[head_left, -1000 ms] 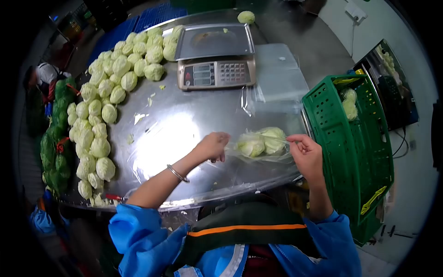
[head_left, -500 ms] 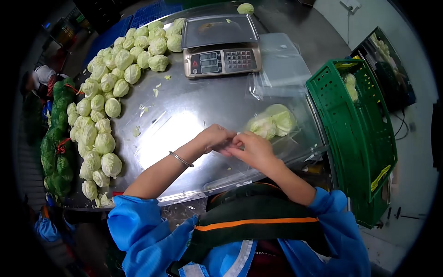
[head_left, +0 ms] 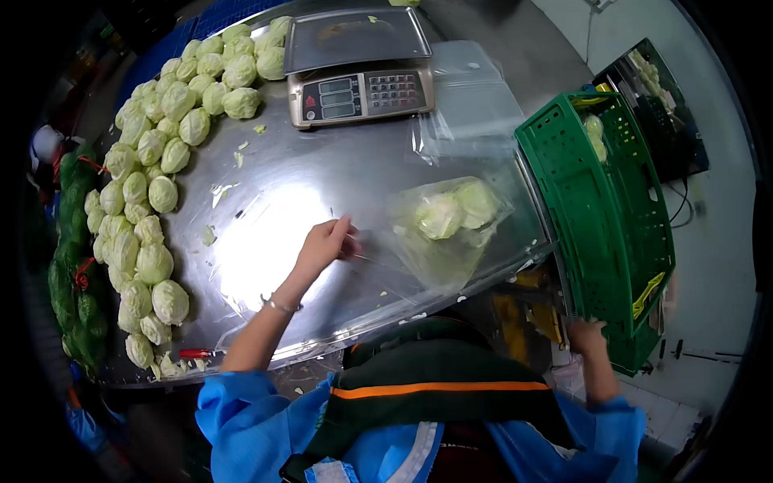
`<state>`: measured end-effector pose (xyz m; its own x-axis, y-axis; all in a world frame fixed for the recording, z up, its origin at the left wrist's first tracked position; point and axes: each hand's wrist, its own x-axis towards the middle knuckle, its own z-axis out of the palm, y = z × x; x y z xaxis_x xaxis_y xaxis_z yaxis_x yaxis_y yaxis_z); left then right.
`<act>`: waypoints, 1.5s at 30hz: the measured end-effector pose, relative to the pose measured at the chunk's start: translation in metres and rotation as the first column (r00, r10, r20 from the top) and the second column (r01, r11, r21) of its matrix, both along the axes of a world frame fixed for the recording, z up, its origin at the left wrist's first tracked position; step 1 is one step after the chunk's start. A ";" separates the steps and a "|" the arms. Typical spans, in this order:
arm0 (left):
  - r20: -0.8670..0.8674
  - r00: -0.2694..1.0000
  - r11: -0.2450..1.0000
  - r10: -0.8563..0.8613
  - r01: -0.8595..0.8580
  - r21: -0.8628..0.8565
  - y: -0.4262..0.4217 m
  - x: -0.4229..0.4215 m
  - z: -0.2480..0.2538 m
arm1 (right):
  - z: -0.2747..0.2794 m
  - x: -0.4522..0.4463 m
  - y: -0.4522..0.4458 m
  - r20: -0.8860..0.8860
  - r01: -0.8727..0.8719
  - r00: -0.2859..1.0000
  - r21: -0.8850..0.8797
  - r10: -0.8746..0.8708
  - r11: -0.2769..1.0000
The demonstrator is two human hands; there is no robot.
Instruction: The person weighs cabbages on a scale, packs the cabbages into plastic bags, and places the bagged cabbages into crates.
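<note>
Both hands have parted since the earlier frame: they met at the near side of the bag [head_left: 447, 270], and now the right hand [head_left: 586, 334] is out past the tabletop's [head_left: 322, 165] edge, while the left hand [head_left: 328, 241] stands alone. That leaves the bag unattended by the right hand, so handling of it appears paused, with the plastic seemingly not yet drawn tight.

The bag lies on the right part of the tabletop, two cabbages [head_left: 457, 209] side by side in its far end, loose clear plastic spread toward the person. Left of it, the left hand has its fingers curled in; I cannot tell whether they pinch a thin edge of plastic. The right hand is near the lower end of the green crate [head_left: 596, 241], too small and blurred to tell if its fingers grip anything.

Beyond the bag lie flat clear sheets [head_left: 475, 97], beside the scale [head_left: 362, 84]. Farther left, loose cabbages [head_left: 150, 147] crowd the tabletop, with a red handle [head_left: 197, 352] near the closest ones.
</note>
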<state>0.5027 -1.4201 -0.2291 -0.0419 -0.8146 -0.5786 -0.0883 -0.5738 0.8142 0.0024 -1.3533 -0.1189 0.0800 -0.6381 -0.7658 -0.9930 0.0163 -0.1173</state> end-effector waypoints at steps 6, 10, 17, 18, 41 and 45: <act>0.179 0.975 0.862 0.133 -0.025 -0.506 -0.013 -0.073 -0.042 | -0.054 0.123 -0.117 0.417 0.170 0.784 -0.857 0.460 0.487; -0.213 0.941 0.868 0.263 -0.327 -0.375 -0.057 -0.102 -0.058 | -0.082 0.200 -0.216 0.663 0.263 0.615 -0.682 0.426 0.682; -0.308 0.848 0.809 0.431 -0.515 -0.285 -0.082 -0.087 -0.068 | -0.071 0.197 -0.232 0.652 0.019 0.542 -0.640 0.530 0.769; -0.331 0.869 0.854 0.367 -0.456 -0.250 -0.084 -0.088 -0.067 | -0.076 0.197 -0.229 0.622 0.006 0.534 -0.680 0.572 0.733; -0.199 0.754 0.021 0.626 -0.271 -0.962 0.017 -0.064 0.165 | 0.009 0.223 -0.151 0.838 0.758 -0.031 -0.336 0.545 0.560; -0.142 0.571 0.169 0.809 -0.457 -0.873 0.035 -0.031 0.156 | 0.021 0.268 -0.143 0.957 0.717 -0.258 0.099 0.130 0.690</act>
<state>0.4720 -1.3855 -0.0733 0.7428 -0.4977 0.4478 -0.3439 0.2902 0.8930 0.2699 -1.4965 -0.0976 0.0180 -0.9751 0.2210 0.3439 -0.2015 -0.9171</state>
